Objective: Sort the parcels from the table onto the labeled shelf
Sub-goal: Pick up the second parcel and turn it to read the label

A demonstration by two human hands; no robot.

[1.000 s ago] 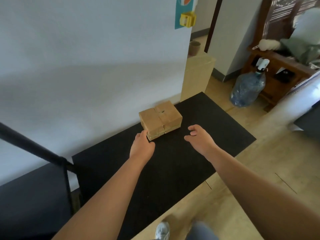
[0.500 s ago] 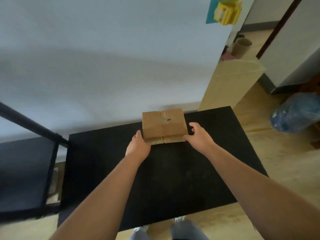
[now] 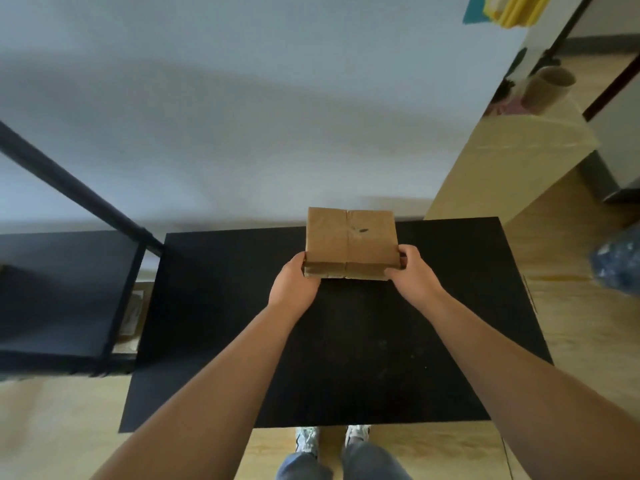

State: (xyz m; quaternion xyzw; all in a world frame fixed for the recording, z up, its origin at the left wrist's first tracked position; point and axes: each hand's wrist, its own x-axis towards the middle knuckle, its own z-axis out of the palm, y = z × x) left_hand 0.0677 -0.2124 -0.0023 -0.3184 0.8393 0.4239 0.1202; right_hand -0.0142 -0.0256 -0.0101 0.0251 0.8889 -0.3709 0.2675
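A flat brown cardboard parcel (image 3: 350,239) with a taped seam and a small dark mark sits at the far middle of the black table (image 3: 242,341). My left hand (image 3: 292,285) grips its near left corner. My right hand (image 3: 414,275) grips its near right corner, thumb on the top face. Whether the parcel rests on the table or is lifted slightly I cannot tell. A black shelf (image 3: 62,292) stands to the left of the table; its labels are not visible.
A white wall runs behind the table. A tall tan cardboard box (image 3: 512,161) stands at the right rear, with a cardboard tube (image 3: 547,88) behind it. A blue water jug (image 3: 620,261) lies at the right edge. My feet show below the table's front edge.
Both hands have closed onto the parcel's near corners; a second ago they were only reaching for it. The view has swung to face the table squarely.
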